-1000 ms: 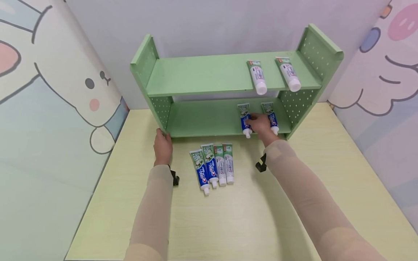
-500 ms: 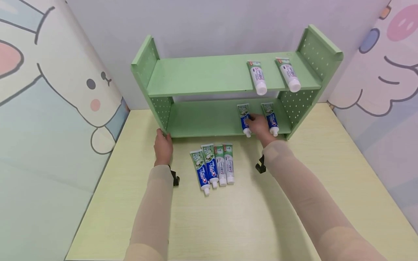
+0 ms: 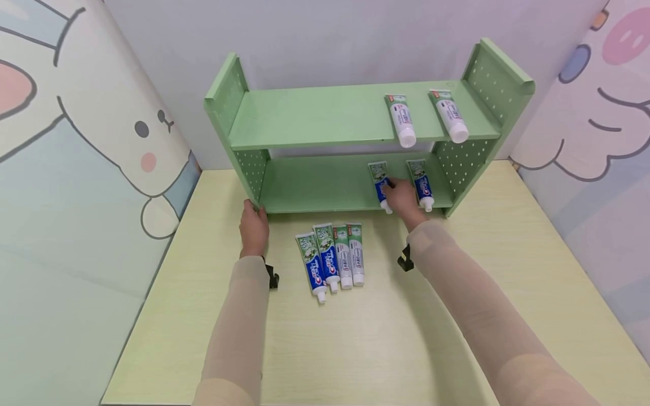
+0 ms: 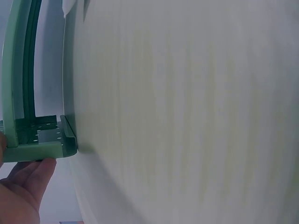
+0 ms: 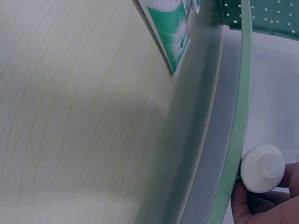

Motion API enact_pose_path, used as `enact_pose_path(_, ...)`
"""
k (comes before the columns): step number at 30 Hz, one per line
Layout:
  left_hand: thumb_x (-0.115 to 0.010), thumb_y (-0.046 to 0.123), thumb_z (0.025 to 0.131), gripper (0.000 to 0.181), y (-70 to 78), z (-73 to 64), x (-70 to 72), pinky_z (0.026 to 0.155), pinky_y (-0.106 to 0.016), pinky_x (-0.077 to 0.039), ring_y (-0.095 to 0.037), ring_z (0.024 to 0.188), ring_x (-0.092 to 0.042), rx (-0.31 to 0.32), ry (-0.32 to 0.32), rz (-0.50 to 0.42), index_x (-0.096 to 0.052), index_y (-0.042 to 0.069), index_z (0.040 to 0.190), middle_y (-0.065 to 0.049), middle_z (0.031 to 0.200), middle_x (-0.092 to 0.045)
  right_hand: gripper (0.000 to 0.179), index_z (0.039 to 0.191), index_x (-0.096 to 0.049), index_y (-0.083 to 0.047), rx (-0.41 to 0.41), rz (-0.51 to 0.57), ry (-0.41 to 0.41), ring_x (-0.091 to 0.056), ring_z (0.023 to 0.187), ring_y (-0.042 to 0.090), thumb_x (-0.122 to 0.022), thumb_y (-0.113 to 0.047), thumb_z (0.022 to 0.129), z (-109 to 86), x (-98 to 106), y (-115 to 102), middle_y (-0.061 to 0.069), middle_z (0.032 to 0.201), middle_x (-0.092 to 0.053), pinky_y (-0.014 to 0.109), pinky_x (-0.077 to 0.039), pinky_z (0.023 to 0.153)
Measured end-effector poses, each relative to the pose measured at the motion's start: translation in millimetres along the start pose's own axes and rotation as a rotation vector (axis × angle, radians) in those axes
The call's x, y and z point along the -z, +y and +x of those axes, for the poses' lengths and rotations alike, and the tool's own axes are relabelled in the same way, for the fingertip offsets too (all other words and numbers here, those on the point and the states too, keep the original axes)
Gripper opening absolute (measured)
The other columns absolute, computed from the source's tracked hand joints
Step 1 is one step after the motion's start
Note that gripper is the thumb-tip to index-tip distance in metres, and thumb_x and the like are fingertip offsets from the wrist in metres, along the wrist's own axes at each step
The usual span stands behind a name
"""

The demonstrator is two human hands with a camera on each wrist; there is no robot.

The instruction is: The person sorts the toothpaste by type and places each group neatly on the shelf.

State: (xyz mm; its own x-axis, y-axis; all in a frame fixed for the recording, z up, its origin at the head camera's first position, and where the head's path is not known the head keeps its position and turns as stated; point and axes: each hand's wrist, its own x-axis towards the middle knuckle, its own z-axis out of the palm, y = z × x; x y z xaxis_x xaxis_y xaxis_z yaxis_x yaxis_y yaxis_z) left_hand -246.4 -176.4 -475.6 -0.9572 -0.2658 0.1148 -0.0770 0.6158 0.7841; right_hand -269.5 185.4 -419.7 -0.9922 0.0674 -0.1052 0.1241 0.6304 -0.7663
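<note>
My right hand pinches a blue-and-green toothpaste tube lying on the lower board of a green two-tier shelf. Its cap points toward me over the front edge; in the right wrist view, fingers flank the white cap. A matching tube lies just right of that hand. At the shelf's lower left corner, my left hand holds the side panel. The left wrist view has its fingertips against the panel's outer face and the thumb at the front.
Two white-and-green toothpaste tubes lie on the upper board, toward the right. On the table before the shelf, two blue-and-green tubes and two white-and-green tubes lie side by side. Walls stand behind and at both sides.
The tube under my right hand has turned slightly, its cap end shifting a little to the right. My left hand stays on the shelf corner.
</note>
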Motion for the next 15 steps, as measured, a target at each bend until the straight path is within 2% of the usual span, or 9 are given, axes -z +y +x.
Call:
enact_pose_path(8, -0.04, 0.023, 0.107, 0.034, 0.5, 0.1, -0.6, 0.086, -0.048, -0.046, -0.035, 0.112, -0.055, -0.009, 0.006, -0.002, -0.036, 0.003, 0.134, -0.019, 0.122, -0.054, 0.046, 0.145, -0.039, 0.003, 0.006, -0.012, 0.027, -0.053, 0.114, 0.039, -0.039, -0.02, 0.106, -2.1, -1.7, 0.5, 0.026, 0.141, -0.045, 0.049, -0.044, 0.092)
enact_pose_path(15, -0.04, 0.022, 0.107, 0.034, 0.6, -0.7, -0.3, 0.086, -0.049, -0.046, -0.036, 0.11, -0.056, -0.013, 0.009, 0.002, -0.036, 0.003, 0.134, -0.02, 0.121, -0.054, 0.049, 0.148, -0.034, 0.003, -0.032, -0.039, 0.02, -0.045, 0.126, 0.04, -0.036, -0.023, 0.107, 2.2, -4.1, 3.4, 0.025, 0.147, -0.039, 0.049, -0.04, 0.1)
